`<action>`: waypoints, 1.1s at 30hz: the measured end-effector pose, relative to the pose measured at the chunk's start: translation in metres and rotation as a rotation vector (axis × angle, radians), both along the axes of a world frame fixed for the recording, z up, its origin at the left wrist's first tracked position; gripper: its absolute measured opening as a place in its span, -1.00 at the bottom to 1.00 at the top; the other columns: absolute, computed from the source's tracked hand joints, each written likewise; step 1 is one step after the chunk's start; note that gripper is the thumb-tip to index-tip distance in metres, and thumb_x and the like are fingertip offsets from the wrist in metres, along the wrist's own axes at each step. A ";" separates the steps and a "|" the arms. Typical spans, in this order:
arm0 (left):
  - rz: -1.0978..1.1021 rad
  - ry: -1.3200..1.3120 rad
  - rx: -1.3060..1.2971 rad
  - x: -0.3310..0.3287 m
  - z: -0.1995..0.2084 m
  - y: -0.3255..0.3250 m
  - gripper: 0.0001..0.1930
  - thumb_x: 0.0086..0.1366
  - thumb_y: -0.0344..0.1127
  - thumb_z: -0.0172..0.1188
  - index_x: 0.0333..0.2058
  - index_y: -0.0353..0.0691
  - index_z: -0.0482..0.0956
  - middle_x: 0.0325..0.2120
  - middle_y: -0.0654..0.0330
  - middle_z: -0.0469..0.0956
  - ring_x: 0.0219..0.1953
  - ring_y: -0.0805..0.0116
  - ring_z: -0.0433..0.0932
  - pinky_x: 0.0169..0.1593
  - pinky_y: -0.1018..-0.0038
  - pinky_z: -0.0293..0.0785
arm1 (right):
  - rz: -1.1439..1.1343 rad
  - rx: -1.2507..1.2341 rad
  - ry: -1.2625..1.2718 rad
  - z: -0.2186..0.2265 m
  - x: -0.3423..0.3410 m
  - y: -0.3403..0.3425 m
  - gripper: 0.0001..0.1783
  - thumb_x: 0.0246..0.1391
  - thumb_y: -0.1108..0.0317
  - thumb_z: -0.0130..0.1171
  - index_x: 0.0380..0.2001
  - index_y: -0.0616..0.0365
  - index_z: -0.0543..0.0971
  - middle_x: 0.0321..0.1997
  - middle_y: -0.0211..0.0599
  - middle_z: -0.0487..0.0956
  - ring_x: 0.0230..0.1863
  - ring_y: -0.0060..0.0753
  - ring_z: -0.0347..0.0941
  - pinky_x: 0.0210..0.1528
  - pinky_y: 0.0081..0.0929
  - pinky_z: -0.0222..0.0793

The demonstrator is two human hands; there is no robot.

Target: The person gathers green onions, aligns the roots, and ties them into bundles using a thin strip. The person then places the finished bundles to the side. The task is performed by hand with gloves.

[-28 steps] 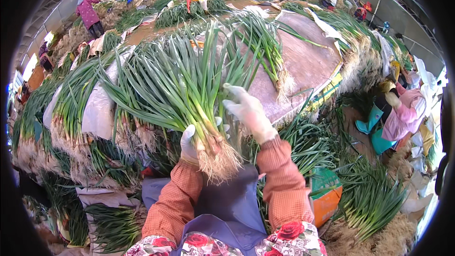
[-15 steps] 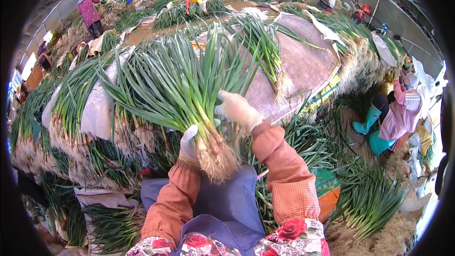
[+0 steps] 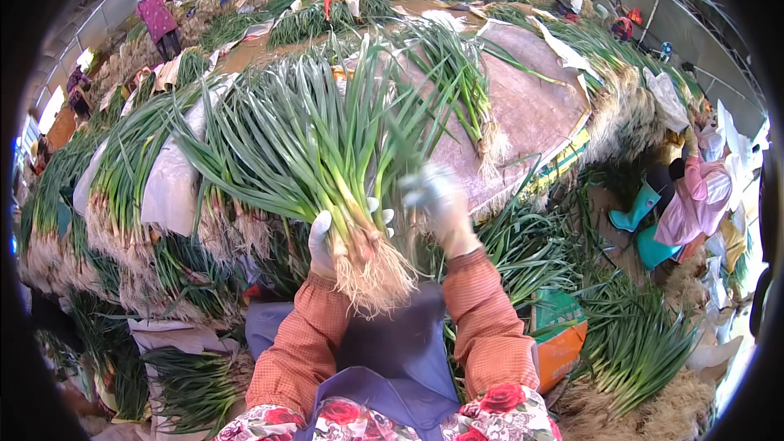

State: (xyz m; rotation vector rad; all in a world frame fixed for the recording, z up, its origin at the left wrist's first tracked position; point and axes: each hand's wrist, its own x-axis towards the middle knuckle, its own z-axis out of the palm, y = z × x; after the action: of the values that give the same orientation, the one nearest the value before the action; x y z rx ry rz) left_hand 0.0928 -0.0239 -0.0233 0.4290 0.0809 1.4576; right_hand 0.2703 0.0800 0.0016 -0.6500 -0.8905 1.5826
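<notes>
In a white glove, my left hand (image 3: 321, 247) is closed around a bunch of green onions (image 3: 347, 188), its fingertips showing on the right of the stems. The leaves fan out up and away from me, and the pale roots hang toward my lap. My right hand (image 3: 437, 198), also gloved, is just right of the bunch and smeared by motion. A blurred green streak and a pale stem show beside its fingers; whether it grips them I cannot make out. A few loose green onions (image 3: 467, 106) lie beyond it on a brownish sheet (image 3: 531, 106).
Rows of green onions (image 3: 135, 171) with roots toward me line the left, parted by a whitish sheet (image 3: 170, 188). Another pile (image 3: 641, 347) lies at the lower right, near a green and orange bag (image 3: 563, 335). A person in pink (image 3: 694, 204) sits at the right; others work farther back.
My right hand has moved right and slightly down, away from the bunch's stems, and is more blurred. My left hand still holds the bunch in nearly the same place.
</notes>
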 end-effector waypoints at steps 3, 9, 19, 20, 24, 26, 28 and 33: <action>-0.042 0.028 0.034 -0.002 0.003 -0.003 -0.25 0.25 0.13 0.10 0.26 -0.27 0.22 0.10 -0.13 0.44 0.16 -0.29 0.36 0.20 -0.13 0.30 | 0.341 -0.205 -0.129 0.012 -0.030 -0.020 -0.61 0.16 0.26 0.21 -0.02 0.24 0.45 -0.35 -0.30 0.57 -0.56 -0.59 0.46 -0.56 -0.73 0.34; -0.074 0.098 0.029 -0.017 -0.010 -0.007 -0.23 0.24 0.15 0.11 0.25 -0.29 0.24 0.11 -0.12 0.43 0.16 -0.25 0.37 0.24 -0.07 0.28 | 0.302 -0.280 -0.002 0.016 -0.044 -0.028 -0.79 0.15 0.48 0.16 -0.14 0.10 0.43 -0.49 -0.43 0.46 -0.62 -0.59 0.39 -0.70 -0.61 0.24; 0.016 -0.050 0.038 0.010 -0.003 -0.010 -0.35 0.31 0.07 0.09 0.26 -0.17 0.26 0.11 -0.04 0.45 0.11 -0.13 0.44 0.13 0.05 0.44 | 0.006 -0.122 0.482 0.013 -0.026 -0.076 -0.79 0.01 0.60 0.17 -0.34 0.06 0.42 -0.39 -0.40 0.47 -0.51 -0.52 0.40 -0.40 -0.54 0.40; 0.017 -0.020 0.039 0.014 0.001 -0.012 -0.35 0.32 0.07 0.08 0.26 -0.18 0.26 0.12 -0.04 0.44 0.11 -0.12 0.44 0.14 0.05 0.43 | 0.020 -0.057 0.594 0.003 -0.027 -0.075 -0.76 -0.02 0.59 0.20 -0.31 0.06 0.44 -0.36 -0.38 0.49 -0.47 -0.46 0.43 -0.36 -0.47 0.45; 0.057 0.068 -0.010 0.001 -0.014 -0.018 -0.29 0.31 0.11 0.07 0.26 -0.25 0.23 0.10 -0.02 0.45 0.15 -0.08 0.41 0.18 0.10 0.41 | -0.266 0.209 0.985 0.011 0.030 -0.057 -0.69 0.09 0.52 0.17 -0.05 0.16 0.48 -0.28 -0.33 0.53 -0.34 -0.50 0.42 -0.21 -0.48 0.43; 0.067 0.037 -0.015 -0.002 -0.011 -0.026 -0.27 0.31 0.16 0.04 0.27 -0.24 0.21 0.12 -0.01 0.43 0.16 -0.07 0.40 0.20 0.09 0.38 | -0.369 0.208 1.018 0.015 0.057 -0.056 -0.70 0.15 0.46 0.14 -0.04 0.21 0.47 -0.26 -0.31 0.52 -0.38 -0.58 0.36 -0.29 -0.58 0.37; 0.084 0.077 -0.006 0.001 -0.006 -0.026 -0.25 0.29 0.19 0.04 0.27 -0.22 0.20 0.13 -0.01 0.42 0.18 -0.12 0.37 0.23 0.04 0.33 | -0.232 0.203 0.662 -0.008 0.061 -0.055 -0.71 0.20 0.43 0.06 0.00 0.17 0.51 -0.01 -0.28 0.55 -0.28 -0.55 0.43 -0.20 -0.45 0.43; 0.045 0.128 -0.034 0.009 -0.009 -0.014 -0.25 0.27 0.15 0.09 0.28 -0.21 0.20 0.13 -0.02 0.42 0.23 -0.16 0.31 0.19 0.00 0.37 | 0.301 0.002 -0.326 -0.039 -0.004 -0.091 -0.59 0.29 0.27 0.09 0.13 0.24 0.45 -0.07 -0.46 0.54 -0.09 -0.59 0.38 0.07 -0.61 0.28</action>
State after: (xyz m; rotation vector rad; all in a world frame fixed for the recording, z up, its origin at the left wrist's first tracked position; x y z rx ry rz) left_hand 0.1022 -0.0380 -0.0327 0.4948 0.2189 1.4699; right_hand 0.2659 -0.0105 -0.0375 -0.8164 -1.2785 1.7701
